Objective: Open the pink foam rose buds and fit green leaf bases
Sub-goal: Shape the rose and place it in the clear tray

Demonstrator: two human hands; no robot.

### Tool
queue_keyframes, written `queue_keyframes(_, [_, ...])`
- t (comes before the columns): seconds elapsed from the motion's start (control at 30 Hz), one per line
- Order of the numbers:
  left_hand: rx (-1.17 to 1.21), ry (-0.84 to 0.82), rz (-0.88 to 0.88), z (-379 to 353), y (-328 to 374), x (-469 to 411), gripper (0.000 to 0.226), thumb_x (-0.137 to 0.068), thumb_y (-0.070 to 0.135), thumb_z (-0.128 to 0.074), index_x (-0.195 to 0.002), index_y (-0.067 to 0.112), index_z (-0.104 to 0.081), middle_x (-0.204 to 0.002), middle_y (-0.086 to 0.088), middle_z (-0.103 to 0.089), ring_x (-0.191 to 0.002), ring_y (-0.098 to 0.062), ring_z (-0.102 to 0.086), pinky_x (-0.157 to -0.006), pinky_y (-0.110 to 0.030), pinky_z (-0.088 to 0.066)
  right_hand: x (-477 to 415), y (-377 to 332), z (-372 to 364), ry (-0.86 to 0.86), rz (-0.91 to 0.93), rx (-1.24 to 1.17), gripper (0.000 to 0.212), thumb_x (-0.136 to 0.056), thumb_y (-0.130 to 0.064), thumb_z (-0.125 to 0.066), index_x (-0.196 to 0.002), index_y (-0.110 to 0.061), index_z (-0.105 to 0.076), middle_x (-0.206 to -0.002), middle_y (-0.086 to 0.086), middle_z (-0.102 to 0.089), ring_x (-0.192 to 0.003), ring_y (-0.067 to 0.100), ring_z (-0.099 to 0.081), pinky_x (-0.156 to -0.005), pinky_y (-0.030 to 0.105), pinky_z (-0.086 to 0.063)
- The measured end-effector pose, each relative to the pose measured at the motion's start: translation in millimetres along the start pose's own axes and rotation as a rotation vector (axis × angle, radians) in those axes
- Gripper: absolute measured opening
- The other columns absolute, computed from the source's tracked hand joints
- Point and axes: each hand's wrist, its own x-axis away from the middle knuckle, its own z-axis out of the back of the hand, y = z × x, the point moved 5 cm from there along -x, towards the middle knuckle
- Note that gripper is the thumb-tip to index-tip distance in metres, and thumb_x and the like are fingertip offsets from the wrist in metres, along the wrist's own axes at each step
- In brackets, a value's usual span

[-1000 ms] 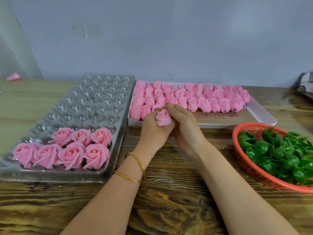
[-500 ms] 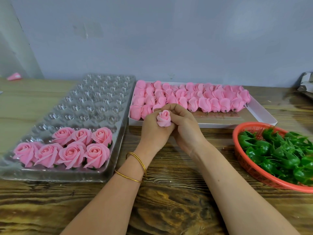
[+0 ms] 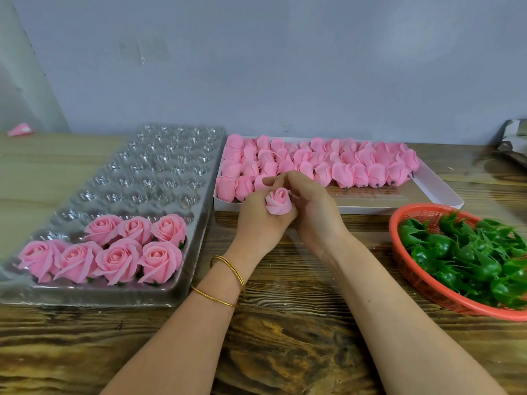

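Note:
A small pink foam rose bud (image 3: pixel 278 201) sits between both hands above the table's middle. My left hand (image 3: pixel 261 223) cups it from below and the left with curled fingers. My right hand (image 3: pixel 315 209) grips its right side, fingers bent over the top. Behind the hands, a white box (image 3: pixel 433 192) holds rows of closed pink buds (image 3: pixel 342 163). At the right, a red basket (image 3: pixel 399 252) is filled with green leaf bases (image 3: pixel 467 258). Several opened roses (image 3: pixel 114 252) stand in the near end of a clear plastic tray (image 3: pixel 159 172).
The wooden table (image 3: pixel 285 337) runs up to a grey wall. A crumpled grey wrapper (image 3: pixel 513 143) lies at the far right edge. A small pink scrap (image 3: pixel 20 129) lies at the far left by the wall.
Both hands have stayed in place, working the bud. The bud has turned a little in the fingers and shows more of its spiral centre.

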Motion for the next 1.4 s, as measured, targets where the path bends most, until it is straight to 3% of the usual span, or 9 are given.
queue_keyframes(0.17, [-0.024, 0.007, 0.003, 2.0, 0.4, 0.3, 0.017, -0.08, 0.016, -0.066, -0.087, 0.032, -0.065, -0.076, 0.006, -0.069, -0.076, -0.007, -0.065, -0.071, -0.034, -0.056, -2.0, 3.4, 0.3, 0.0, 0.024, 0.076, 0.031, -0.099, -0.016, -0.043, -0.078, -0.013, -0.065, -0.099, 0.006, -0.067, -0.104, 0.021, -0.063, -0.101, 0.046, -0.045])
queue_keyframes(0.33, [-0.021, 0.041, 0.007, 6.4, 0.2, -1.2, 0.02, -0.08, 0.011, -0.066, -0.092, 0.027, -0.071, -0.082, 0.002, -0.072, -0.082, -0.015, -0.067, -0.074, -0.039, -0.058, -5.0, 5.7, 2.9, -0.045, 0.024, 0.074, 0.031, -0.095, -0.021, -0.045, -0.077, -0.016, -0.069, -0.088, 0.006, -0.068, -0.091, 0.019, -0.065, -0.08, 0.036, -0.049])
queue_keyframes(0.5, [0.048, 0.133, 0.037, 12.3, 0.2, -2.3, 0.032, -0.078, 0.016, -0.069, -0.072, 0.047, -0.069, -0.072, 0.016, -0.07, -0.07, -0.002, -0.066, -0.063, -0.027, -0.057, -8.3, 4.5, 9.0, -0.003, 0.051, 0.018, 0.028, -0.097, -0.014, -0.043, -0.082, -0.013, -0.067, -0.085, 0.001, -0.069, -0.085, 0.013, -0.064, -0.068, 0.025, -0.051])
queue_keyframes(0.6, [0.124, 0.197, 0.068, 15.3, -2.1, -4.9, 0.012, -0.072, 0.019, -0.071, -0.072, 0.03, -0.066, -0.069, 0.009, -0.066, -0.067, -0.005, -0.062, -0.061, -0.027, -0.054, -9.2, 5.0, 10.9, 0.021, 0.038, -0.043, 0.028, -0.096, -0.01, -0.043, -0.082, -0.011, -0.067, -0.09, 0.005, -0.067, -0.085, 0.015, -0.06, -0.065, 0.022, -0.052])
queue_keyframes(0.77, [0.23, 0.223, 0.118, 17.6, -5.3, -6.4, 0.021, -0.073, 0.016, -0.073, -0.091, 0.01, -0.062, -0.084, -0.007, -0.069, -0.075, -0.017, -0.069, -0.064, -0.032, -0.057, -10.7, 10.1, 10.0, -0.019, -0.065, -0.12, 0.032, -0.092, -0.001, -0.041, -0.08, -0.008, -0.07, -0.076, 0.004, -0.07, -0.068, 0.011, -0.064, -0.062, 0.023, -0.054])
queue_keyframes(0.93, [0.272, 0.205, 0.155, 15.8, -4.6, -6.8, 0.041, -0.07, 0.022, -0.072, -0.103, 0.0, -0.066, -0.098, -0.017, -0.07, -0.093, -0.03, -0.069, -0.079, -0.046, -0.059, -8.4, 15.3, 8.1, -0.077, -0.226, -0.231, 0.029, -0.09, -0.01, -0.044, -0.106, 0.001, -0.066, -0.103, 0.016, -0.064, -0.085, 0.022, -0.06, -0.085, 0.035, -0.053])
queue_keyframes(1.03, [0.322, 0.22, 0.188, 15.1, -6.4, -5.5, 0.038, -0.076, 0.018, -0.076, -0.101, -0.006, -0.062, -0.094, -0.024, -0.068, -0.085, -0.029, -0.07, -0.06, -0.032, -0.057, -7.9, 19.7, 5.9, -0.095, -0.304, -0.266, 0.031, -0.091, -0.015, -0.041, -0.111, -0.001, -0.06, -0.104, 0.017, -0.061, -0.087, 0.024, -0.057, -0.096, 0.04, -0.045])
queue_keyframes(1.23, [0.385, 0.202, 0.225, 12.6, -3.8, -4.3, 0.022, -0.073, 0.022, -0.074, -0.081, 0.009, -0.059, -0.066, -0.005, -0.062, -0.058, -0.017, -0.062, -0.05, -0.025, -0.048, -1.3, 23.1, -0.3, -0.209, -0.378, -0.252, 0.034, -0.073, -0.007, -0.051, -0.106, -0.003, -0.062, -0.089, 0.01, -0.055, -0.077, 0.017, -0.053, -0.081, 0.033, -0.051])
queue_keyframes(1.4, [0.431, 0.167, 0.24, 11.2, -3.4, -3.0, 0.017, -0.07, 0.031, -0.075, -0.07, 0.02, -0.061, -0.06, 0.004, -0.064, -0.058, -0.011, -0.066, -0.047, -0.024, -0.049, 1.8, 22.3, -2.6, -0.304, -0.375, -0.248, 0.038, -0.076, -0.006, -0.056, -0.114, -0.006, -0.062, -0.105, 0.011, -0.058, -0.093, 0.019, -0.055, -0.091, 0.033, -0.047])
